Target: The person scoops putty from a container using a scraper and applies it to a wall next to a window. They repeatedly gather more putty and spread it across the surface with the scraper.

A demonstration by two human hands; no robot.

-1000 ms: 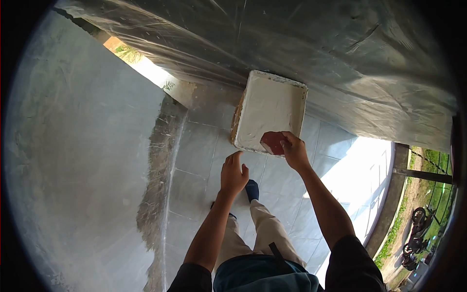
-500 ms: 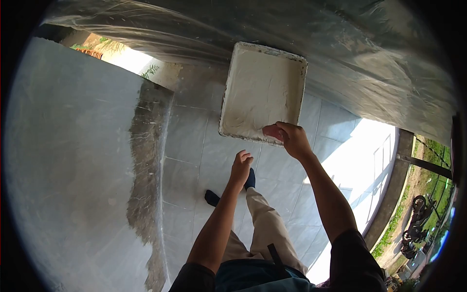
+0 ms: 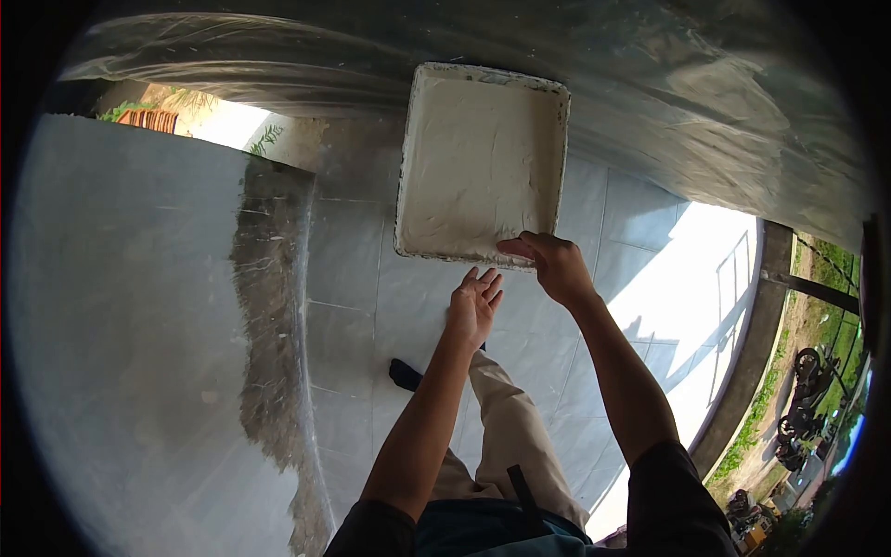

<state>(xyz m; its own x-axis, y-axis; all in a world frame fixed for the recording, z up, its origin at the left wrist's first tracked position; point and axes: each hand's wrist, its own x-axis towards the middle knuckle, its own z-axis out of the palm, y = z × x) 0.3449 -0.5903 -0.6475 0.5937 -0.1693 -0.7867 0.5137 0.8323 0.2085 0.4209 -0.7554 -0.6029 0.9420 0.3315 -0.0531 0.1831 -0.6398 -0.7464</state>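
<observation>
A large rectangular tray (image 3: pixel 400 190) with a stained, crusted rim holds creamy white paste (image 3: pixel 483 153). My right hand (image 3: pixel 561 269) is closed on a flat reddish scraper (image 3: pixel 515 248), whose edge is at the paste in the tray's near right corner. Its far edge is hidden by the paste and my fingers. Just below the tray's near rim, my left hand (image 3: pixel 476 306) is palm up with its fingers spread and nothing in it.
A grey wall (image 3: pixel 139 297) with a rough dark unfinished strip (image 3: pixel 269 306) stands at the left. Plastic sheeting (image 3: pixel 696 102) hangs beyond the tray. Grey floor tiles (image 3: pixel 343 260) lie below; at the right are sunlit floor, a ledge (image 3: pixel 742 362) and parked motorbikes (image 3: pixel 803 399).
My left hand has moved up toward the tray, and its fingers have opened with the palm turned up. The scraper sits flatter at the corner. The tray appears shifted slightly left and up.
</observation>
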